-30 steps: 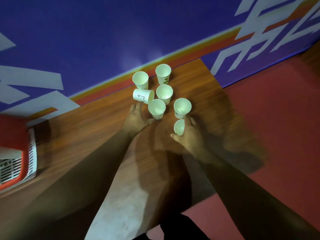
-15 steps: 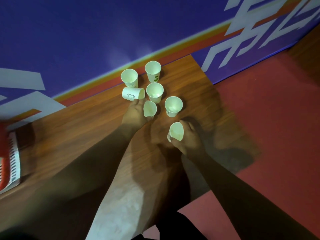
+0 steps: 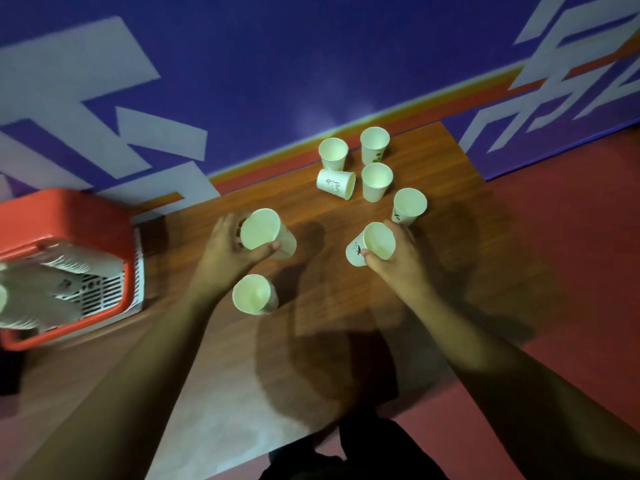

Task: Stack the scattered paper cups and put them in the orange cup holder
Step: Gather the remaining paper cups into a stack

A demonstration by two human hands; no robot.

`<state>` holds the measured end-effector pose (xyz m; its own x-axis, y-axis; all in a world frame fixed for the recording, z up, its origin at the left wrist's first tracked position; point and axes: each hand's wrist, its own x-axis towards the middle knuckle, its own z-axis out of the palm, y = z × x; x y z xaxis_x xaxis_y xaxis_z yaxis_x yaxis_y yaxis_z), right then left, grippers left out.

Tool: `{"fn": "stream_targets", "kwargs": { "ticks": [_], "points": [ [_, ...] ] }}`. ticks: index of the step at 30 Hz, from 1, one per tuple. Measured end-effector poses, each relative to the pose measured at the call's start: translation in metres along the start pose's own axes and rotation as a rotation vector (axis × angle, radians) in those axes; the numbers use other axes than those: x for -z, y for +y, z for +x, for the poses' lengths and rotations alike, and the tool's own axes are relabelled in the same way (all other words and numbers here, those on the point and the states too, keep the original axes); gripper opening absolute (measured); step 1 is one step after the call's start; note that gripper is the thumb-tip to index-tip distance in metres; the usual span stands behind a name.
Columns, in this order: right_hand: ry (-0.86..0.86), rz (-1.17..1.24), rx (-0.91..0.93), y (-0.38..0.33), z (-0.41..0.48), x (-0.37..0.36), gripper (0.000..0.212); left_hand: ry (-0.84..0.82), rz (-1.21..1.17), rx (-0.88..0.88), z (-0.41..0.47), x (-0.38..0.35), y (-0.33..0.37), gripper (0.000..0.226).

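So both your arms reach forward over the wooden table [image 3: 433, 174], forearms angling in from the bottom corners, and each hand has a paper cup. Your left hand [image 3: 227, 252] is wrapped round the left cup [image 3: 265, 233], thumb laid along the near side just under the rim. The other fingers are curled round the far side, mostly hidden behind it. That cup is tipped so its mouth faces up at you, and I can't tell whether its base touches the table. Your right hand [image 3: 398, 263] mirrors that on the right cup [image 3: 372, 244], with the thumb hooked on the near side and the fingers curled round its right. This one leans left, with a little doodle showing on its side. A third cup [image 3: 254, 294] stands upright on the table just beside your left wrist, with nothing touching it. The far cups [image 3: 376, 181] are bunched toward the table's far edge, four upright plus one tipped cup [image 3: 336, 183] lying on its side. The nearest upright cup [image 3: 408, 206] is just past your right fingertips, touching or not I can't say. The orange cup holder [image 3: 69, 216] sits at the left end of the table, well apart from both hands. There's something pale and blurry in it that I can't make out.
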<state>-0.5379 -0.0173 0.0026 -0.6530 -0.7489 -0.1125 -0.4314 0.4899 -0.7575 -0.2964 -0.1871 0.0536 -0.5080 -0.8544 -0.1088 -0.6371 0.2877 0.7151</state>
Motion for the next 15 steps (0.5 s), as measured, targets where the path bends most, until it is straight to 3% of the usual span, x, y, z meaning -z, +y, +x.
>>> {"fn": "stream_targets", "kwargs": {
  "ticks": [5,15],
  "points": [
    [-0.014,0.086,0.059,-0.041,-0.013,-0.028,0.064,0.016,-0.046,0.024,-0.049,0.022,-0.036,0.060],
    [-0.133,0.070,0.073,-0.090,-0.028,-0.052,0.068,-0.147,0.136,0.062,-0.066,-0.016,-0.098,0.091]
  ]
}}
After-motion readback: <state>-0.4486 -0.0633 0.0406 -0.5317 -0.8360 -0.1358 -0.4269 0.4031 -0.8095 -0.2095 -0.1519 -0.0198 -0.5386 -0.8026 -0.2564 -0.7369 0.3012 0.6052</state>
